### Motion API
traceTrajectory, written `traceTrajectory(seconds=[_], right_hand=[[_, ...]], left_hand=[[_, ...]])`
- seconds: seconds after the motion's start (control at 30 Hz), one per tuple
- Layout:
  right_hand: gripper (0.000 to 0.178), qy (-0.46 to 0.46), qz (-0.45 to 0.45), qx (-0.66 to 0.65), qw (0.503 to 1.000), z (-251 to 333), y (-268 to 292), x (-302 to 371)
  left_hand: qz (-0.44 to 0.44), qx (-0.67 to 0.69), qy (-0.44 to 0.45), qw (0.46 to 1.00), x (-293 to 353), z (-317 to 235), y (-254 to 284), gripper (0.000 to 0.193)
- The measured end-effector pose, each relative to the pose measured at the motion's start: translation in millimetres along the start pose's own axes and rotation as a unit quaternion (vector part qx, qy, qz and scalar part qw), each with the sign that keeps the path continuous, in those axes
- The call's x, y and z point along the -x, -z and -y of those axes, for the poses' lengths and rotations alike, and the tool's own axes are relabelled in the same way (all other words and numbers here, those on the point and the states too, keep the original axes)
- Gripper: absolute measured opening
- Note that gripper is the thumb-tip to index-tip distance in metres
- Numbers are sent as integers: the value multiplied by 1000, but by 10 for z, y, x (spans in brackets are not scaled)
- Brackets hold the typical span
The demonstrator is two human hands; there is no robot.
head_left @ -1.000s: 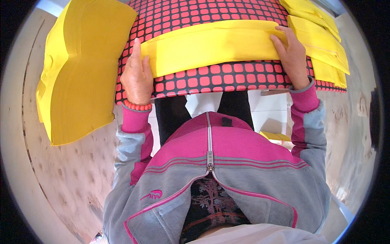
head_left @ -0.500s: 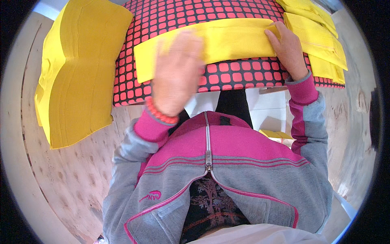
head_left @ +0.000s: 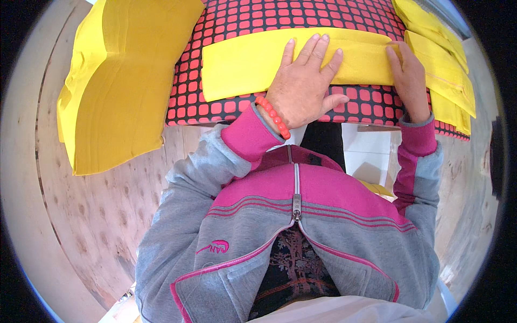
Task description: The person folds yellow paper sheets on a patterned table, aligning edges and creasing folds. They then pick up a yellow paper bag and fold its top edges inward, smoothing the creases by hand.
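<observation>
A long folded strip of yellow cloth (head_left: 242,64) lies across a padded surface (head_left: 366,99) covered in black fabric with red squares. My left hand (head_left: 304,86), with a red bead bracelet at the wrist, rests flat on the middle of the strip. Its fingers are spread, and the thumb reaches past the near edge. At the right end of the strip, my right hand (head_left: 412,78) has thumb and fingertips closed on the cloth edge. The undersides of those fingers are hidden.
A thick stack of yellow cloth (head_left: 124,102) hangs over the left end of the padded surface. More folded yellow pieces (head_left: 444,75) overlap at the right end, beside my right hand. A wooden floor (head_left: 113,215) shows below.
My left hand has slid right along the strip and now lies still, its fingers spread. My right hand keeps to the strip's right end. The whole view has shifted slightly.
</observation>
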State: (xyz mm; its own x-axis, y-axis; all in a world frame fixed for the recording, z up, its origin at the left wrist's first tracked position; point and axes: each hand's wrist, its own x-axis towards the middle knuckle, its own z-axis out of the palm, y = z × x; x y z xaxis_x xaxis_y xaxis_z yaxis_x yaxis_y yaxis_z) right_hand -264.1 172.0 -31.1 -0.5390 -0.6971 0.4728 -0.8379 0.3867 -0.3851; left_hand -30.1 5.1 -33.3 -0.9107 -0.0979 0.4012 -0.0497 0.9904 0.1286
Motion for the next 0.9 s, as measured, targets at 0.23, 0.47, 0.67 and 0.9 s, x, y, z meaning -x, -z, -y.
traceTrajectory(seconds=[0.23,0.47,0.67,0.9], right_hand=[[32,5,-42,37,998,41,-19,96],[41,-25,-70,-19,997,98,39,139],[48,-111,-43,-48,992,313,218,364],[50,-81,-93,-1,992,324,147,360]], left_hand=[[-3,-1,2,1000,-50,49,-10,79],[15,-14,34,999,-38,20,-9,80],[33,-26,59,997,-23,-21,24,83],[44,-32,62,997,-25,-43,35,82]])
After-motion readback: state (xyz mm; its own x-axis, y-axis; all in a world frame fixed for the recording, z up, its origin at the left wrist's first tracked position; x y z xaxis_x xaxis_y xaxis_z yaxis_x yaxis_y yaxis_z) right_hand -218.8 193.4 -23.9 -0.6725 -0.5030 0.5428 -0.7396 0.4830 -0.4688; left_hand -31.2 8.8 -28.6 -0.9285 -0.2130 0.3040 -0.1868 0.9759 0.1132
